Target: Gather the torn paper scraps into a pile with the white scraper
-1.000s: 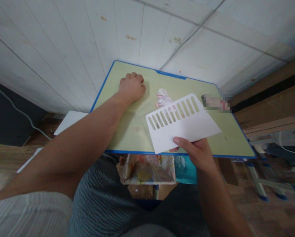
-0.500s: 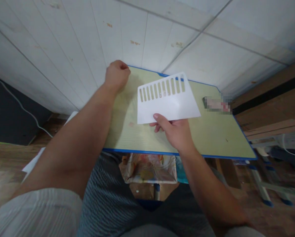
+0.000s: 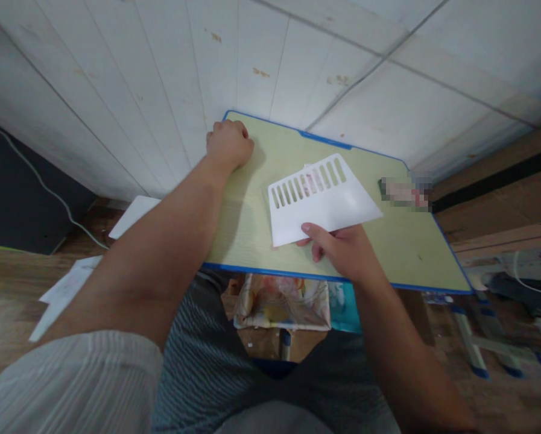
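My right hand (image 3: 340, 250) grips the long lower edge of a white plastic scraper (image 3: 319, 208), thumb on top and fingers beneath. The scraper is a flat trapezoid with a row of slots along its far, shorter side, and it is over the middle of the table (image 3: 379, 247). Pinkish marks on something beneath show through several slots; I cannot tell what it is. My left hand (image 3: 231, 143) is closed at the table's far left corner, fingers curled down. Whatever it may hold is hidden.
A white plank wall (image 3: 170, 78) with a cable rises behind the table. A blurred-out item (image 3: 403, 191) lies at the table's right. Below the front edge is a patterned lined bin (image 3: 283, 301). White sheets (image 3: 73, 283) are low on the left, and a brown cabinet (image 3: 505, 187) stands right.
The view has shifted slightly. The scraper in my right hand has come lower and nearer me over the table. My left hand stays closed at the far left corner, its knuckles now turned more upward.
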### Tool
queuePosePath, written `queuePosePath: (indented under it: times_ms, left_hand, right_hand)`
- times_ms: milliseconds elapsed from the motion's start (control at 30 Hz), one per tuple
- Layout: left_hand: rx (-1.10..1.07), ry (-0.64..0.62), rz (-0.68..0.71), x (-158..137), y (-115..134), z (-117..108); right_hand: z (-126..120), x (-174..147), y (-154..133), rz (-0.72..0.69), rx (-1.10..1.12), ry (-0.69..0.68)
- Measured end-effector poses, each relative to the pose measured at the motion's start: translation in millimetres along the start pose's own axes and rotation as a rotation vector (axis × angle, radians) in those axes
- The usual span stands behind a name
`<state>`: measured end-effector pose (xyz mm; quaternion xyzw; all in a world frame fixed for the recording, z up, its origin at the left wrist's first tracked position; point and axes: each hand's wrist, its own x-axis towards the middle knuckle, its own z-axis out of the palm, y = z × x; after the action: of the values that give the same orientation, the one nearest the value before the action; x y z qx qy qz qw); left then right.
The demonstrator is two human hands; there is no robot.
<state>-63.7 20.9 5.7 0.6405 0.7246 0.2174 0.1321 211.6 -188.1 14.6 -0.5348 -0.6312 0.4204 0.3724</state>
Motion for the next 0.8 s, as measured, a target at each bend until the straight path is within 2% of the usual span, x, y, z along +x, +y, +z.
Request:
queuePosePath:
  times_ms: [167,300,400,467,633,800]
  left_hand:
    - [0.074,-0.046,0.049,-6.8,10.6,-0.1]
    - [0.057,-0.051,0.151,-17.5,24.5,-11.7]
    - [0.094,-0.039,0.258,-37.0,28.2,-21.3]
    - [0.126,0.001,0.298,-56.1,22.9,-22.9]
    - [0.207,0.037,0.255,-105.1,-6.5,-10.3]
    - [0.245,0.019,0.261,-120.4,-16.9,-2.5]
  right_hand:
    - [-20.7,-25.6,6.4,0.047,0.054,0.045]
    - [-22.4,-30.1,14.5,0.037,0.137,0.057]
    - [-20.2,-28.2,23.8,-0.018,0.193,0.115]
    - [-18.6,-26.9,31.5,-0.049,0.218,0.144]
    - [-15.9,-25.4,45.8,-0.079,0.263,0.111]
    - [-17.9,-23.9,44.3,-0.072,0.336,0.092]
